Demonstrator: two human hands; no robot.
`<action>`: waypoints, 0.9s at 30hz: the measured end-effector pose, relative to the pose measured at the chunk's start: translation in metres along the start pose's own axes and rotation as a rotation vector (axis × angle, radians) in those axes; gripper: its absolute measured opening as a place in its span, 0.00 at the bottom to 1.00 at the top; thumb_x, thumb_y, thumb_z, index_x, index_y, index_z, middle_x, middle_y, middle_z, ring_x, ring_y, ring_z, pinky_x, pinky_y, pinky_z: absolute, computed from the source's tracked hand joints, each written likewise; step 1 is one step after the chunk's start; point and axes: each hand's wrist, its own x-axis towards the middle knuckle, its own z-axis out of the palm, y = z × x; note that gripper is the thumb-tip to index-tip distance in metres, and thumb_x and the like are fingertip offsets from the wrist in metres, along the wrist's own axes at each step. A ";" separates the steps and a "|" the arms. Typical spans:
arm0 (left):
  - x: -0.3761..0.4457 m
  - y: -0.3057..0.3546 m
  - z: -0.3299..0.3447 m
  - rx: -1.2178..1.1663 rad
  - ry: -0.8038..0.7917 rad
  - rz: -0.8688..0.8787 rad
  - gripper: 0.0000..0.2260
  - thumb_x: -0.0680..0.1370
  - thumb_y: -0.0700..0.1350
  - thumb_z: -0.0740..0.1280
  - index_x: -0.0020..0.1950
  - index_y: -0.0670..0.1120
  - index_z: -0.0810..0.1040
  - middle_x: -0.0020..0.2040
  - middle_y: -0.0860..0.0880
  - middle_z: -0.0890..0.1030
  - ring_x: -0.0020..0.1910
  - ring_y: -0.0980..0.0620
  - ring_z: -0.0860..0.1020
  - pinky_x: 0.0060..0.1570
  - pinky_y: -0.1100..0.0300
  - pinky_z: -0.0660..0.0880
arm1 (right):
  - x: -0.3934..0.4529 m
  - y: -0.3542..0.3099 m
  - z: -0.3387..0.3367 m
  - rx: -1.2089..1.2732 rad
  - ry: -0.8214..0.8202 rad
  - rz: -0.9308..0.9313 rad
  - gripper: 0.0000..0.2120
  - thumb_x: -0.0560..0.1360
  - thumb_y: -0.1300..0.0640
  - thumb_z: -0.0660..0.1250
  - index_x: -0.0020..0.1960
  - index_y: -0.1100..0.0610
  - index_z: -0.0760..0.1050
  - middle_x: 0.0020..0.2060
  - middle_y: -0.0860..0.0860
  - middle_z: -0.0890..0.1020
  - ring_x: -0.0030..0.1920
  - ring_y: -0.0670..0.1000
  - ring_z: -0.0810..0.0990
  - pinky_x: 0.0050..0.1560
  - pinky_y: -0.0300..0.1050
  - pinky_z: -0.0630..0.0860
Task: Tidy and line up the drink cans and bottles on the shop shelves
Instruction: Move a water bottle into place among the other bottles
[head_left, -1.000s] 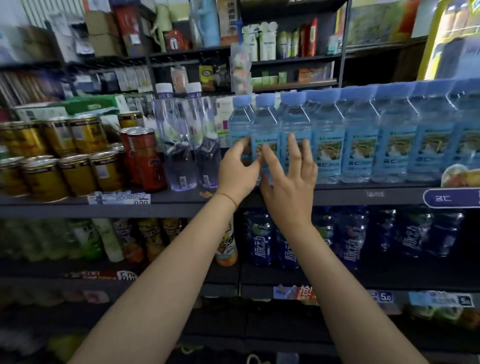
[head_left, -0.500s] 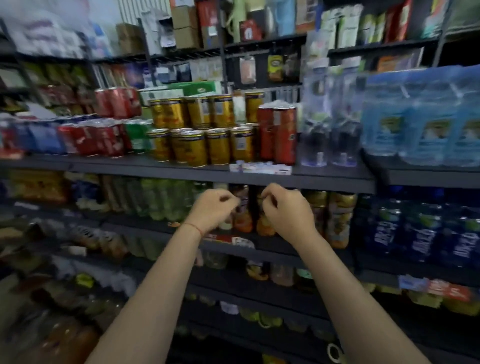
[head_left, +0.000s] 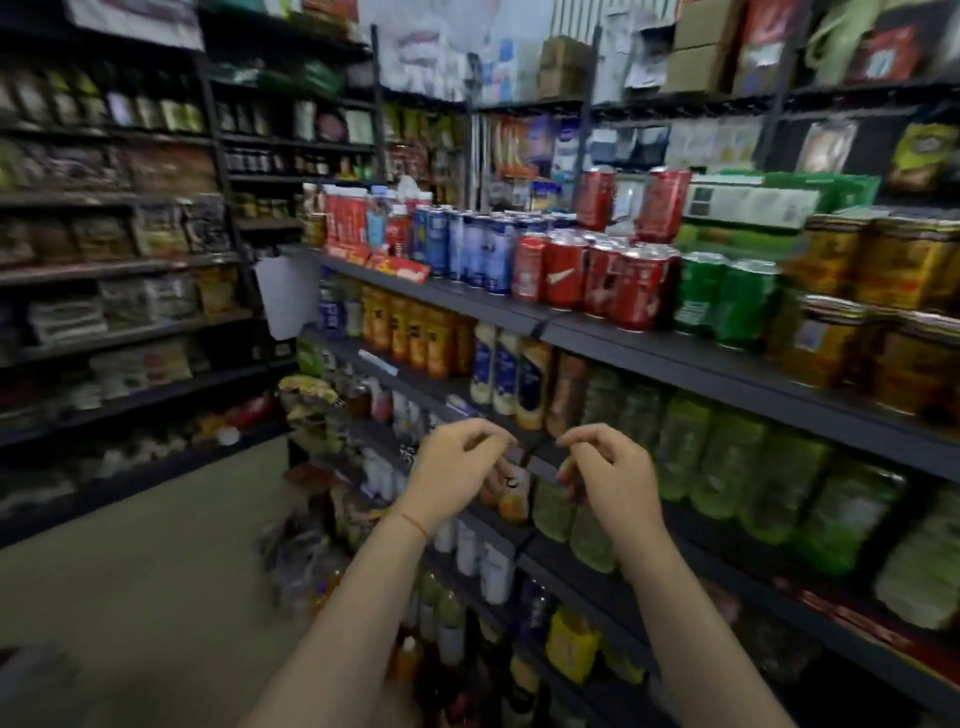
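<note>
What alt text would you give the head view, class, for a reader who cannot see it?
Two empty hands, left hand and right hand, fingers loosely curled, hover before a shop shelf of blue cans, red cans and green cans. Green bottles fill the shelf below.

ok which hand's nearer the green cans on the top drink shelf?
Right. The right hand hangs below and left of the green cans, in front of the shelf beneath. The left hand sits further left, at about the same height. Both hold nothing.

Glossy metal red cans (head_left: 597, 278) sit on a matt dark shelf (head_left: 675, 358) above clear plastic green bottles (head_left: 727, 457).
</note>
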 end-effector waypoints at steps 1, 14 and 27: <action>0.017 -0.010 -0.018 -0.001 0.015 0.011 0.10 0.82 0.45 0.63 0.49 0.46 0.83 0.37 0.47 0.84 0.32 0.50 0.82 0.36 0.56 0.80 | 0.016 0.003 0.020 0.005 -0.007 -0.015 0.12 0.79 0.64 0.60 0.44 0.55 0.80 0.33 0.57 0.82 0.32 0.53 0.79 0.33 0.49 0.75; 0.310 -0.080 -0.227 0.207 0.158 0.062 0.08 0.81 0.46 0.65 0.57 0.51 0.81 0.44 0.50 0.85 0.38 0.48 0.84 0.40 0.55 0.81 | 0.314 -0.038 0.276 0.025 -0.090 -0.301 0.07 0.79 0.58 0.64 0.53 0.50 0.78 0.45 0.43 0.82 0.45 0.40 0.79 0.43 0.35 0.76; 0.555 -0.184 -0.366 0.351 0.204 0.430 0.30 0.76 0.48 0.66 0.77 0.49 0.62 0.74 0.49 0.69 0.72 0.51 0.67 0.71 0.52 0.66 | 0.554 -0.093 0.454 -0.882 0.284 -0.529 0.31 0.76 0.52 0.65 0.75 0.57 0.61 0.67 0.55 0.72 0.70 0.57 0.67 0.73 0.55 0.60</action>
